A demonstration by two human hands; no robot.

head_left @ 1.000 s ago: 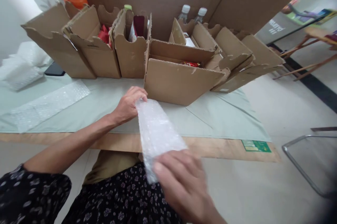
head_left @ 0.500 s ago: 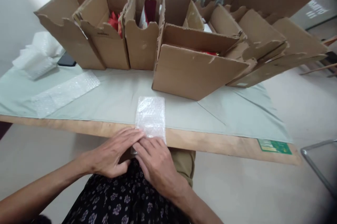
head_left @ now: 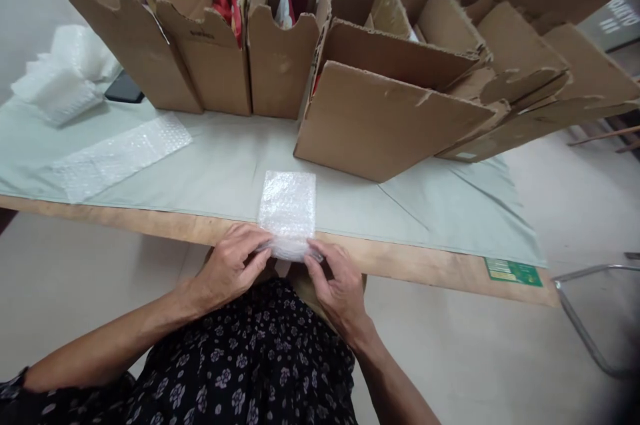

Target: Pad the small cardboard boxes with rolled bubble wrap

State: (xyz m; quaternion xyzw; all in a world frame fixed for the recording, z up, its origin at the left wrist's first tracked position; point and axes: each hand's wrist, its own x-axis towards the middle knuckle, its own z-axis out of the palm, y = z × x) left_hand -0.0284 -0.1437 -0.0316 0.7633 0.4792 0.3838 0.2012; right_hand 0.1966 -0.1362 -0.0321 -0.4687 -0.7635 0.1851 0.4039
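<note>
While both hands work at the table's edge, the left hand [head_left: 235, 262] pinches one near corner of a bubble-wrap strip [head_left: 289, 202] between thumb and fingers, and the right hand [head_left: 337, 282] grips the opposite near corner in the same way. The strip lies across the cloth [head_left: 225, 172] and over the wooden edge [head_left: 410, 262], its far end flat and its near end thickened, seemingly folded over; just how is blurred. Below it is a black flowered garment [head_left: 240, 365].

Beyond the strip, well clear of the fingers, stands the front box [head_left: 393, 122], slightly to the right. Three boxes line up to its left; red packaging [head_left: 227, 12] shows in the middle one of them. To the left on the cloth lie a second strip [head_left: 123, 155], a phone [head_left: 124, 88] and a wrap heap [head_left: 65, 75]. Near the table's right end, a green card [head_left: 513, 272] rests on the wood.
</note>
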